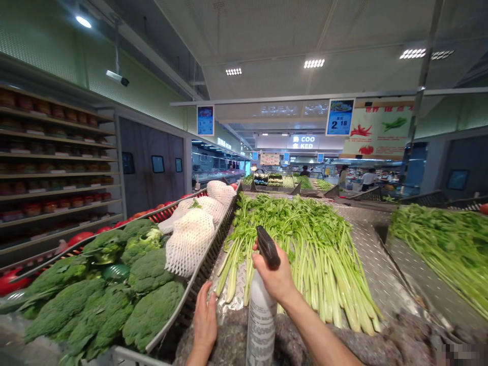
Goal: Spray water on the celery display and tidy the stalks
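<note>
My right hand (277, 272) is wrapped round the neck of a white spray bottle (261, 325) with a black trigger head (268, 247). The bottle stands upright in front of a spread of celery (305, 254), whose leaves point away from me and whose pale stalks point toward me. My left hand (206, 317) holds nothing; its fingers are stretched out beside the black crate wall, close to the nearest stalk ends. The celery lies on a metal diamond-plate shelf (366, 249).
To the left, a black crate (208, 249) holds broccoli (152, 315) and vegetables in white foam nets (190, 241). Tomatoes (80, 238) lie behind it. A grey fuzzy cloth (229, 335) runs along the front edge. More greens (438, 249) lie at right, past a divider. People stand far back.
</note>
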### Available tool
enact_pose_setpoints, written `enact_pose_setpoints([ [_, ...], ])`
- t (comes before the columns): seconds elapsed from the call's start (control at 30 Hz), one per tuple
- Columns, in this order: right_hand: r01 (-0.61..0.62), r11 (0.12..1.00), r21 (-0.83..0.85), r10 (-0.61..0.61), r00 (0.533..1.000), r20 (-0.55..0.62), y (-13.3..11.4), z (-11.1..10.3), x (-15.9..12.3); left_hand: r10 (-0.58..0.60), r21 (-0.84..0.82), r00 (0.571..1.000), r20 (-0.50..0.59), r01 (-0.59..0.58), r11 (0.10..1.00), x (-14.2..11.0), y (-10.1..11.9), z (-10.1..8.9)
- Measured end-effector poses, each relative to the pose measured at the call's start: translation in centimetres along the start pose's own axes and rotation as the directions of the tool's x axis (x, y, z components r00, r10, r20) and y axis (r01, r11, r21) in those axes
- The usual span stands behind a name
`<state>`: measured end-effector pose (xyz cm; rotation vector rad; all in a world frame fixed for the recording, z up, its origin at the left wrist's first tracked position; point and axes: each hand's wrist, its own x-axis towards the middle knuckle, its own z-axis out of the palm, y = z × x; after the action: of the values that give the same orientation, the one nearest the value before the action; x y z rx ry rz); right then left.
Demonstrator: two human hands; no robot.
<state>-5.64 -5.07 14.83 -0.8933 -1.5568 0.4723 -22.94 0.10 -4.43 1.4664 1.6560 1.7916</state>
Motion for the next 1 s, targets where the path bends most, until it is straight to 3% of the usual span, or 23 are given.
enact_pose_setpoints([
  [0.17, 0.105, 0.994, -0.029, -0.103, 0.993, 0.053, -0.9, 0.5, -0.8, -0.023, 0.003, 1.0, -0.003, 0.023, 1.0, -0.4, -0.3, 0.0],
  [0.37, 0.136, 0.99, -0.022, -0.133, 0.984, 0.119, -2.1, 0.5, -1.9, -0.009, -0.009, 1.0, -0.003, 0.009, 1.0, -0.6, -0.6, 0.3],
  [0.47, 0.134, 0.991, -0.026, -0.131, 0.987, 0.097, -2.0, 0.3, -2.2, -0.015, -0.002, 1.0, -0.002, 0.015, 1.0, -0.7, -0.7, 0.5],
  [0.6, 0.082, 0.997, 0.001, -0.082, 0.997, 0.018, -0.8, -1.2, -1.7, -0.006, 0.013, 1.0, 0.009, 0.006, 1.0, -1.0, -0.9, 0.6],
  [0.77, 0.047, 0.997, 0.066, -0.039, 0.992, -0.12, 0.3, -4.5, -0.4, 0.006, 0.018, 0.999, 0.035, -0.007, 1.0, -1.4, -1.0, 0.6],
  [1.0, 0.097, 0.984, -0.146, -0.108, 0.992, -0.069, 0.4, -5.8, -1.2, 0.007, 0.01, 0.998, 0.057, -0.008, 1.0, -1.5, -1.0, 0.9],
])
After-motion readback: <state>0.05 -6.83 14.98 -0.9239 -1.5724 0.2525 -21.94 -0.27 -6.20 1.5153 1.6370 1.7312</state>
